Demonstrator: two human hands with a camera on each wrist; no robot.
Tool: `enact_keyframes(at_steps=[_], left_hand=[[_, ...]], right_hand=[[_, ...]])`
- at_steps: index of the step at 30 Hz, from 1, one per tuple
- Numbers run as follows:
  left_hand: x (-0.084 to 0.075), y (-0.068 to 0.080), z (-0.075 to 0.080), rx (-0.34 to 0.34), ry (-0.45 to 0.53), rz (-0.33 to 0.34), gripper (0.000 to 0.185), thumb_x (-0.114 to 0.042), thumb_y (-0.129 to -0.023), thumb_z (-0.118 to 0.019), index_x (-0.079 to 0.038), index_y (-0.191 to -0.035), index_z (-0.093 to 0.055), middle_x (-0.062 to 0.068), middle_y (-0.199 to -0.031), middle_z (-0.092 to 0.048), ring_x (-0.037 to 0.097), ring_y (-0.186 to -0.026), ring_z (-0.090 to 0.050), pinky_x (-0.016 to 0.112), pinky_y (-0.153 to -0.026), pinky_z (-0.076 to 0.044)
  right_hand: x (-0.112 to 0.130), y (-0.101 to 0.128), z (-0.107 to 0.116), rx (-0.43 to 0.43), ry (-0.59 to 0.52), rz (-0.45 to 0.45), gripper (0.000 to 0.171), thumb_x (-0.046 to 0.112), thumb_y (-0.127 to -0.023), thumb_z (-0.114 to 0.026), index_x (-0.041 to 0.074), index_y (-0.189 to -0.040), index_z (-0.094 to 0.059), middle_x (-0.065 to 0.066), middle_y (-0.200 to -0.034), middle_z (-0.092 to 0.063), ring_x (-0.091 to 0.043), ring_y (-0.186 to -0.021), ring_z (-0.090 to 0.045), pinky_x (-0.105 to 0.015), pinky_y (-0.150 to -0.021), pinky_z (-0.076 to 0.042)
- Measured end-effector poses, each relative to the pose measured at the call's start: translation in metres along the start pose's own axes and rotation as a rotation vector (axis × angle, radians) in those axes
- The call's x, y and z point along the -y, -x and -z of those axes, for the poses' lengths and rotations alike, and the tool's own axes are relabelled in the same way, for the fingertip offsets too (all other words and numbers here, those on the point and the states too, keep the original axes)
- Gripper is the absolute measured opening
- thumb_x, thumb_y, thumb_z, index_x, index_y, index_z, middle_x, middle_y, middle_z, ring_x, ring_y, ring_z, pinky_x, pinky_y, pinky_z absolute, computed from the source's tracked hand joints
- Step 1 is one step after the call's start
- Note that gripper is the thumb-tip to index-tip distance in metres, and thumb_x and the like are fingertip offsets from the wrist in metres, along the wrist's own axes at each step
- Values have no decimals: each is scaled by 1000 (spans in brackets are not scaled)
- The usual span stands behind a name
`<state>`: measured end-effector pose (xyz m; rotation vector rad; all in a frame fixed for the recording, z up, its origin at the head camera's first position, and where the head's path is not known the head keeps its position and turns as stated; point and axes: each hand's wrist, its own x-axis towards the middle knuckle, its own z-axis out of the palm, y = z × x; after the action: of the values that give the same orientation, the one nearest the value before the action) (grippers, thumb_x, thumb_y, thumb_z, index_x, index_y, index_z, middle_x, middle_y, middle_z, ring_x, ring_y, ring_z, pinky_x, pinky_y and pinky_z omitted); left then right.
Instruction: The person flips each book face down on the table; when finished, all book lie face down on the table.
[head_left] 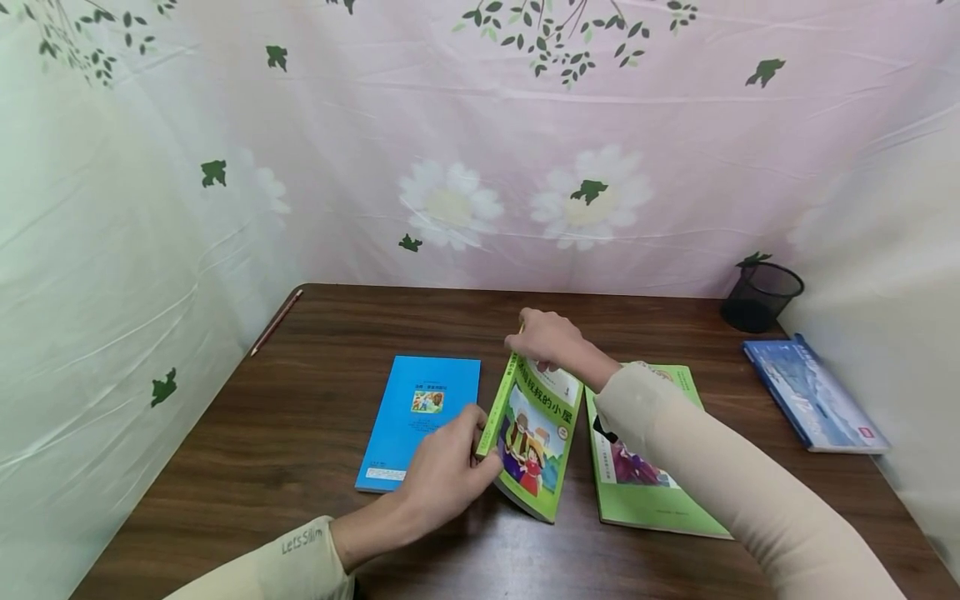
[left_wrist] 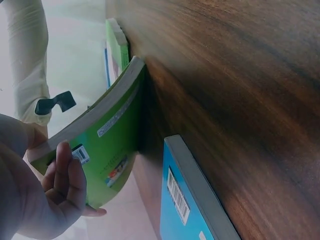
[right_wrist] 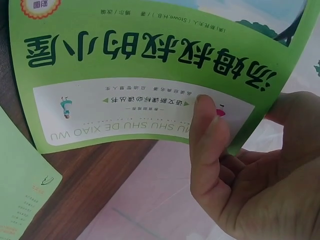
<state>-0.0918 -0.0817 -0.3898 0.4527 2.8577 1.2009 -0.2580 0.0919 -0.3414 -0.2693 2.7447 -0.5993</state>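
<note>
A green paperback book [head_left: 534,442] with a cartoon cover is held tilted above the table, its spine raised toward the left. The left hand [head_left: 452,458] grips its lower spine corner, thumb on the front cover; in the left wrist view the fingers [left_wrist: 75,180] lie against the green back cover. At the far end, the right hand [head_left: 551,337] pinches the top spine corner, as the right wrist view also shows. To the left lies a blue book [head_left: 420,425], back cover up. Another green book [head_left: 660,508] lies to the right, partly hidden by the right sleeve.
A blue-and-white book [head_left: 813,396] lies near the table's right edge. Behind it stands a black mesh pen holder [head_left: 759,296]. A pencil [head_left: 276,323] rests along the far left edge. Patterned fabric [head_left: 480,125] encloses the wooden table [head_left: 247,467] at the back and sides.
</note>
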Motion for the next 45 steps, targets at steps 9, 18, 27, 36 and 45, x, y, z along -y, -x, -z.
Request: enact_keyframes(at_steps=[9,18,27,36,45], left_hand=[[-2,3,-4,7,-19,-45,26,-27,-90,-69,-17,-109,-55,-11,-79,-59,1,-60,-52,19,-50,-47],[-2,5,-7,-25,-26,-130,25,-30,-90,-70,-18,-107,-56,-12,-79,-58,-2,-62,-50,17,-52,-46],[0,4,-7,14,54,-167,25,-41,-97,-62,-21,-110,-58,-13,-83,-59,0,-69,-55,18,-61,-50],[1,-9,-1,205,505,113,40,-44,-105,-48,-8,-119,-60,13,-96,-68,22,-76,-68,35,-69,-57],[13,-16,-8,428,616,345,47,-42,-104,-51,-7,-135,-54,11,-113,-68,22,-90,-69,38,-70,-58]], right_hand=[[-2,12,1,-51,-40,23,55,38,-96,-56,6,-141,-48,-11,-93,-68,-26,-66,-70,-32,-52,-55],[-10,21,2,-77,-133,43,43,36,-96,-56,8,-129,-55,-11,-88,-69,-28,-71,-70,-41,-61,-59],[-20,26,4,-83,-198,41,38,36,-98,-53,10,-126,-55,-10,-77,-65,-29,-72,-69,-35,-55,-55],[-30,28,8,-44,-300,28,34,31,-98,-52,11,-127,-54,-9,-67,-62,-30,-67,-68,-30,-48,-49],[-38,36,15,-38,-431,63,38,22,-99,-51,5,-132,-52,-9,-74,-62,-19,-55,-64,-32,-52,-53]])
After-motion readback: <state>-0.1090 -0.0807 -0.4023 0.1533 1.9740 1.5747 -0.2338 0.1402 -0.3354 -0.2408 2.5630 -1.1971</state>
